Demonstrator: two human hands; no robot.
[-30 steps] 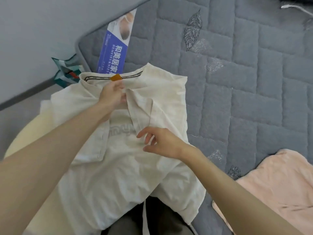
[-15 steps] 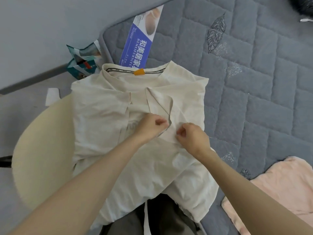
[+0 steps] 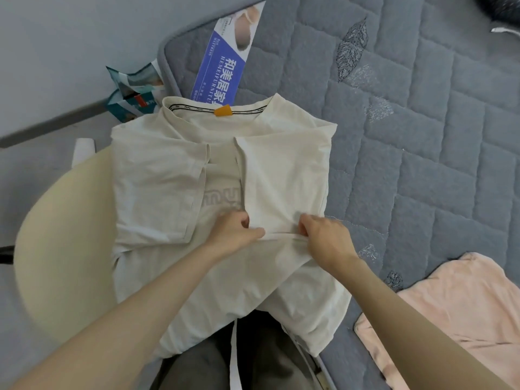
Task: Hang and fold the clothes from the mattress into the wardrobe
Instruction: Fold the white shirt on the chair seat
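A cream T-shirt (image 3: 157,198) lies back-up at the corner of the grey quilted mattress (image 3: 422,136), its collar with an orange tag pointing away from me. Both sleeves are folded inward over the back. My left hand (image 3: 235,233) pinches the lower edge of the folded right-side panel near the shirt's middle. My right hand (image 3: 323,237) pinches the same edge a little to the right. The shirt's hem hangs over the mattress edge toward my lap.
A pink garment (image 3: 455,313) lies on the mattress at the lower right. A blue printed label (image 3: 222,71) sits beyond the collar. A cream round seat (image 3: 62,243) is under the shirt's left side, with a teal bag (image 3: 132,94) on the floor behind.
My left hand came down from the collar to the folded panel's lower edge. My right hand closed on that edge, and the panel now lies flatter and wider.
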